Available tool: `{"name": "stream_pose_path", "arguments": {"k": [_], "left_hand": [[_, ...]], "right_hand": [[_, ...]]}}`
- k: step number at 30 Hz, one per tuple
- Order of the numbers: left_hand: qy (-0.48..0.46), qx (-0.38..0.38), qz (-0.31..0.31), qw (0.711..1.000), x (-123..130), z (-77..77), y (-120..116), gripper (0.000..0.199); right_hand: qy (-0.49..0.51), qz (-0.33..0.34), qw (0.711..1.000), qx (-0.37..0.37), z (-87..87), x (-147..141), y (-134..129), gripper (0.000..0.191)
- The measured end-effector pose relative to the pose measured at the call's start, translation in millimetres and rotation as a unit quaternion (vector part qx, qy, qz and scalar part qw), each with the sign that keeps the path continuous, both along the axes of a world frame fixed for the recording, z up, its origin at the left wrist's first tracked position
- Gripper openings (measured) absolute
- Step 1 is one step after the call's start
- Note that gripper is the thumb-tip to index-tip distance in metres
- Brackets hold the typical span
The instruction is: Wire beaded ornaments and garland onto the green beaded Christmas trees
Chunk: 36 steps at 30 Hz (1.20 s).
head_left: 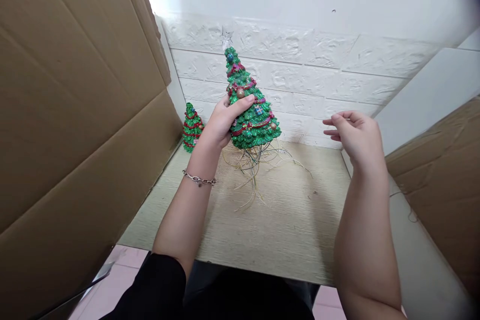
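My left hand (225, 119) is wrapped round a glittery green Christmas tree figurine (249, 127), its thumb lying across the front. The tree is held tilted, with red garlands, small baubles and a clear star (226, 39) on top. Thin wires (255, 170) in yellow, white and dark colours spread below its base onto the table. To the right, apart from the tree, my right hand (354, 135) is raised, thumb against the index finger in a pinch and the other fingers loosely extended. Whatever it may hold is too small to make out.
A smaller green tree figurine (192, 130) stands behind my left forearm. Cardboard (86, 85) walls the left side, and a white panel with more cardboard (438, 160) bounds the right. White brick-patterned wall (300, 77) closes the back of the wooden table (262, 240).
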<state>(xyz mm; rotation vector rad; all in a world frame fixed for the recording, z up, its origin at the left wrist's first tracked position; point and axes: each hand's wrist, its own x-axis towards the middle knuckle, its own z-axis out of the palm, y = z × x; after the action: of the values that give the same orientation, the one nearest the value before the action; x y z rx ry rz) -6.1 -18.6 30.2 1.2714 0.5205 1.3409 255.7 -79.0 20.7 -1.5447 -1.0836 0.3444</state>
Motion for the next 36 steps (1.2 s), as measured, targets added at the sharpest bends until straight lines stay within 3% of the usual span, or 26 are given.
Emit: {"name": "stream_pose_path", "arguments": {"k": [3, 6, 10, 12, 15, 18, 23, 28, 32, 34, 36], "left_hand": [[-0.006, -0.001, 0.004, 1.0, -2, 0.1, 1, 0.049], [-0.013, -0.003, 0.005, 1.0, -3, -0.1, 2, 0.046], [-0.014, -0.006, 0.005, 1.0, -3, 0.0, 2, 0.046], [-0.01, -0.004, 0.005, 1.0, -2, 0.2, 1, 0.046], [-0.006, -0.003, 0.008, 1.0, -1, 0.3, 1, 0.046], [-0.004, -0.005, 0.007, 1.0, -1, -0.5, 2, 0.046], [-0.003, -0.007, 0.006, 1.0, -2, -1.9, 4, 0.047], [0.006, -0.004, -0.003, 1.0, -3, 0.0, 0, 0.047], [0.036, -0.019, -0.046, 0.998, -2, -1.1, 0, 0.047], [0.057, -0.034, -0.077, 0.995, 0, -3.2, 1, 0.048], [0.07, -0.044, -0.105, 0.991, 3, -5.2, 1, 0.047]], "right_hand": [[-0.153, -0.053, 0.963, -0.216, -7.8, 10, 4, 0.02], [-0.199, 0.011, 0.895, -0.4, -13.6, 9, 9, 0.027], [-0.253, 0.164, 0.855, -0.422, -28.5, -9, 23, 0.03], [-0.271, 0.24, 0.816, -0.451, -42.5, -20, 33, 0.037], [-0.296, 0.264, 0.778, -0.487, -64.5, -36, 46, 0.05], [-0.328, 0.283, 0.765, -0.477, -77.8, -53, 51, 0.051], [-0.368, 0.307, 0.77, -0.422, -85.4, -77, 51, 0.026], [-0.32, 0.304, 0.801, -0.405, -87.5, -86, 53, 0.014], [-0.232, 0.274, 0.856, -0.372, -68.3, -77, 50, 0.017], [-0.176, 0.246, 0.896, -0.325, -52.9, -71, 46, 0.02], [-0.054, 0.231, 0.937, -0.255, -38.5, -67, 40, 0.019]]}}
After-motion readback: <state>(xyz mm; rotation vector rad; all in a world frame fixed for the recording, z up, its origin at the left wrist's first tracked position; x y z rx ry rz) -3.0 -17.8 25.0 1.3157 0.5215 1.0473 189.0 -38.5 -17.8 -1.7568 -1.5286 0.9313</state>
